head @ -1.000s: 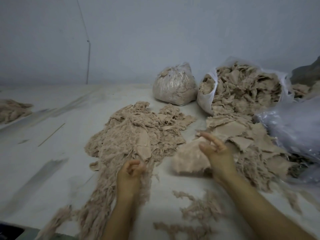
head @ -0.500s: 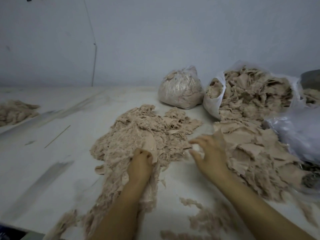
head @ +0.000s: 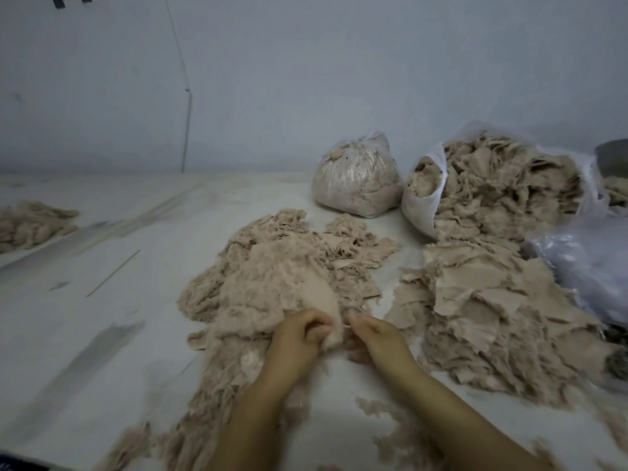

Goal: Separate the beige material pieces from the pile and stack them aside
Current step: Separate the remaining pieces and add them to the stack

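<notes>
So my left hand point(head: 302, 334) is curling its fingers around the near end of a smooth beige piece point(head: 321, 300), and my right hand point(head: 373, 334) is coming in just beside it, fingers bent and pinching at the same bottom edge as far as I can tell, it's a bit blurry there. The piece is running long-ways away from me, from my knuckles up and slightly left into the fuzzy pile point(head: 272, 277) it's lying on, so I'm guessing the pull has to go toward me or off to the right to free it. Both hands are practically touching each other, left one has the better hold. The stack of flat torn pieces point(head: 492, 300) is sitting on my right, closer to my right hand, a strip of bare table point(head: 136, 232) between it and the pile. Beyond that, an open white sack point(head: 421, 212) is tipped over and spilling the same beige scraps out toward the stack, and a tied clear bag point(head: 356, 178) stuffed with beige stuff is sitting upright beside it against the wall. There's a crumpled clear plastic bag point(head: 588, 266) at far right, can't tell what's in it. Another small heap point(head: 30, 222) is way off on the left edge, and loose fluff point(head: 401, 436) is scattered near my forearms.
</notes>
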